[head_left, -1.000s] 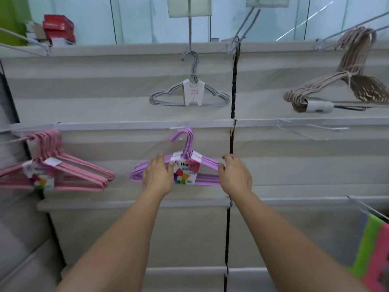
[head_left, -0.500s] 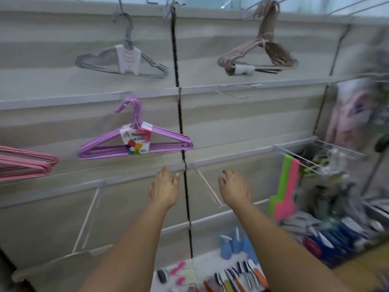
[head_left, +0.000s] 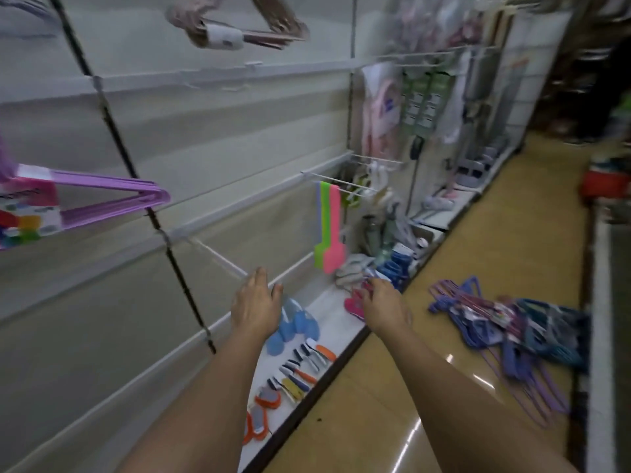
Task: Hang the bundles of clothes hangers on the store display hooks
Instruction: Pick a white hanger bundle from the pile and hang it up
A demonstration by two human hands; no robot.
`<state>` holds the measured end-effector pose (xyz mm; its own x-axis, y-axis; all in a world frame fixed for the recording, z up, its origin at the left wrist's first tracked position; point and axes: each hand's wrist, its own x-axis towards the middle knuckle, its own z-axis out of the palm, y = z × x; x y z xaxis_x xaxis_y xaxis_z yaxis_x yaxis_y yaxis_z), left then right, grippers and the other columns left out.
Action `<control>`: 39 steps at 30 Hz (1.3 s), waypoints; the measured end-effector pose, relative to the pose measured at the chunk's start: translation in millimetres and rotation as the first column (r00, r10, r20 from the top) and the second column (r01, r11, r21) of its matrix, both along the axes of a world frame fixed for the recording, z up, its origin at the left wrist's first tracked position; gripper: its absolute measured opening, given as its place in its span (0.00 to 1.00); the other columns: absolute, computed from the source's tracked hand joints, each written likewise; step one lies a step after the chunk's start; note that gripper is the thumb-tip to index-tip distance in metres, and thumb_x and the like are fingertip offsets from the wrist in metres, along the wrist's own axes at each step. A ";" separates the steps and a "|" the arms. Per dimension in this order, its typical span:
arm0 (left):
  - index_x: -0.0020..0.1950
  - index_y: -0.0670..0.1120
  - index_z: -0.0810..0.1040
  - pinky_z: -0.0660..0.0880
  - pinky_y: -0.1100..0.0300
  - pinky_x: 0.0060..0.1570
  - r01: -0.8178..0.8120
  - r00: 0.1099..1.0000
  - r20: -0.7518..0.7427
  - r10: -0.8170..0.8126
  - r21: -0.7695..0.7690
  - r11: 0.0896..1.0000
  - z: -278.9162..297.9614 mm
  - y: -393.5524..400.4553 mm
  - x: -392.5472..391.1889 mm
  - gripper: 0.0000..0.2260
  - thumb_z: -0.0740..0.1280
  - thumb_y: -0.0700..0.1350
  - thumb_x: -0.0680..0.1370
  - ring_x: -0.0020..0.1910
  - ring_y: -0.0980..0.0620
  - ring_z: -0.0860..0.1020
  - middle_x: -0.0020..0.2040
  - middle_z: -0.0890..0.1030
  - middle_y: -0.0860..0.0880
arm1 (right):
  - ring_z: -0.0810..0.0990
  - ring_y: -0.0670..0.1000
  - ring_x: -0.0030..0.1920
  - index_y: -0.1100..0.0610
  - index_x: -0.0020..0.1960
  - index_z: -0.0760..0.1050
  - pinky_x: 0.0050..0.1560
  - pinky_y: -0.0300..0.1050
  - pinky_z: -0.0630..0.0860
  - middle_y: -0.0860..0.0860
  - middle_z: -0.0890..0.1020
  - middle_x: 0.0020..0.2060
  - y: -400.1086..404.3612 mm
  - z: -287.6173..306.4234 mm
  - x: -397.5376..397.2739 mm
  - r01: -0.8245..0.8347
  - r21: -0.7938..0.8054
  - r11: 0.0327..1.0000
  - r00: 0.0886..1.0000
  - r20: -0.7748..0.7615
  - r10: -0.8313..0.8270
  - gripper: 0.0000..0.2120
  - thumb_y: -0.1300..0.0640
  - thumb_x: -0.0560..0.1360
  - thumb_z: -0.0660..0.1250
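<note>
Our left hand [head_left: 256, 307] and right hand [head_left: 384, 305] reach out relaxed and empty, since the hanger bundles [head_left: 512, 331] to hang lie on the floor [head_left: 392, 387] right of them.

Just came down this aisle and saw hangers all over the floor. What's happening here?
A person is stocking hanger bundles on wall hooks. A purple bundle already hangs on the display. Both hands, left and right, are empty and open, stretched toward the pile of hanger bundles on the floor.
</note>
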<state>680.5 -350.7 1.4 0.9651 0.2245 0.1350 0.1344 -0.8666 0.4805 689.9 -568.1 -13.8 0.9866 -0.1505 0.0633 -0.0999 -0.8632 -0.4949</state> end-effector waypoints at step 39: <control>0.74 0.45 0.63 0.66 0.46 0.66 0.776 0.587 -0.280 -0.759 -0.072 0.627 -143.2 -604.5 251.6 0.25 0.55 0.57 0.81 0.71 0.43 0.66 0.72 0.68 0.45 | 0.73 0.57 0.65 0.57 0.70 0.66 0.60 0.50 0.71 0.55 0.73 0.67 -529.1 -94.9 85.1 0.731 -0.042 0.681 0.647 -0.278 -0.710 0.20 0.52 0.80 0.58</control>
